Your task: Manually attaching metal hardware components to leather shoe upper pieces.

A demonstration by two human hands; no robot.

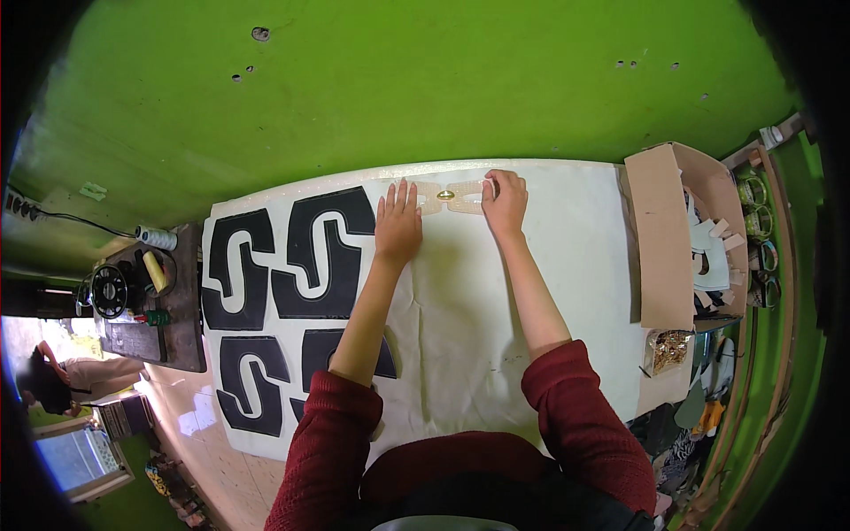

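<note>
1. Dark red sleeves (589, 416) come nearest the camera, ahead of the torso at the lower edge; both forearms reach away across the white-covered worktable (575, 265).
2. Near the table's far edge lies a beige textured bow-shaped piece (455, 203), a gold oval ornament (446, 196) at its waist; its long axis runs left to right, between the hands, roughly parallel to that edge.
3. Left hand (398, 223) lies flat over the left end, fingers extended, slightly apart, pressing rather than gripping; right hand (506, 205) is at the right end, fingers curled, thumb and forefinger near the rim; whether they pinch it, I cannot tell; neither hand seems clearly nearer the ornament.
4. Both tips of the piece are hidden under the fingers; the left forearm covers part of one black S-shaped panel (323, 343); much inside the cardboard box (660, 239) is hard to make out.
</note>
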